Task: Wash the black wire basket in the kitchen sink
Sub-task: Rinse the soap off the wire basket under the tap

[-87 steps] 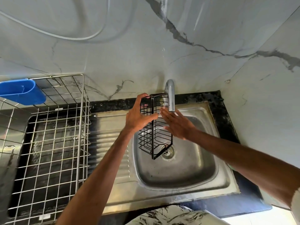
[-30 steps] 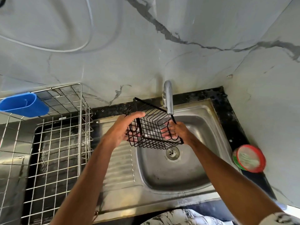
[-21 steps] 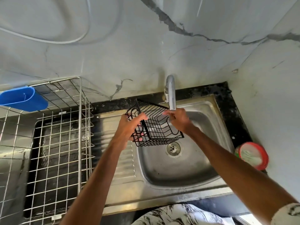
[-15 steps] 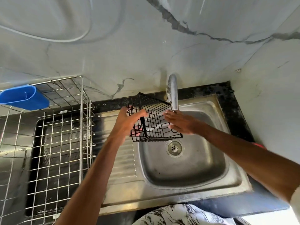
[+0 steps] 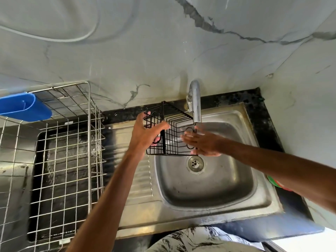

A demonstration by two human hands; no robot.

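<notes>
The black wire basket [image 5: 172, 131] hangs tilted over the steel sink [image 5: 209, 190], just under the chrome tap [image 5: 194, 102]. My left hand [image 5: 145, 137] grips its left end, thumb over the top wires and fingers behind them. My right hand [image 5: 201, 144] lies flat with straight fingers against the basket's right side, below the spout. Water at the spout is too faint to tell.
A silver wire dish rack [image 5: 60, 160] with a blue plastic holder [image 5: 23, 106] stands on the left. The ribbed drainboard [image 5: 140, 179] lies between rack and bowl. A red and green round thing [image 5: 276, 184] shows behind my right forearm. Marble walls close the back and right.
The basket has been turned from upright to a tilted, lying position under the tap. My right hand went from gripping its right edge to lying flat on it. My left hand kept hold.
</notes>
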